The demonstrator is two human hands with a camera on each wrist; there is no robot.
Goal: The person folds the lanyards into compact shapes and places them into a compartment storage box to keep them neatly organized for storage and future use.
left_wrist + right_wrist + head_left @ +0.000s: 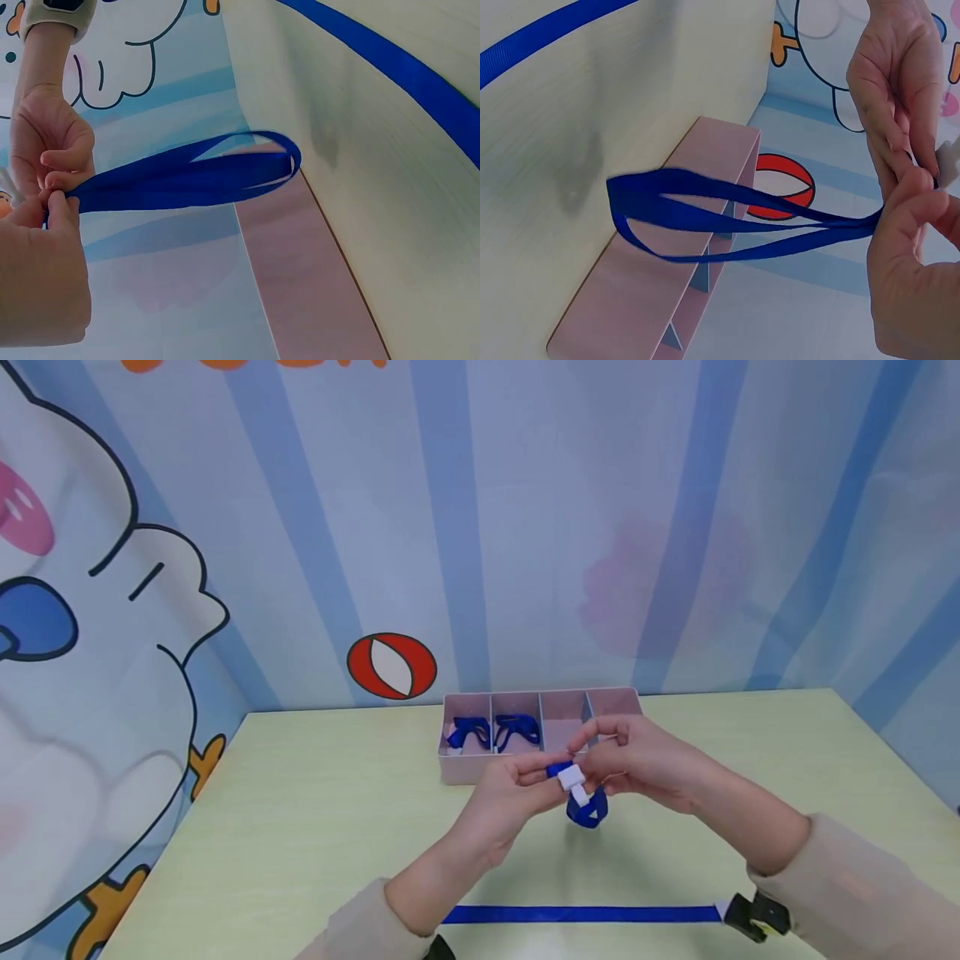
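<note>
A blue strap (587,810) with a white plastic piece (572,777) is held in the air in front of the box. My left hand (498,806) pinches the strap's upper end beside the white piece, thumb over the fingers. From the right, my right hand (656,764) pinches the same bunched end, its fingertips close to the left ones. Both wrist views show the strap (180,180) gathered at the fingers and hanging down in loose loops (675,202). The white piece is blurred in the right wrist view.
Behind the hands stands a pink divided box (465,768). Folded blue straps lie in its two left compartments, one strap (471,731) per compartment. Nearer to me, a long blue band (585,914) lies straight across the table (337,810). A printed curtain (525,527) hangs behind.
</note>
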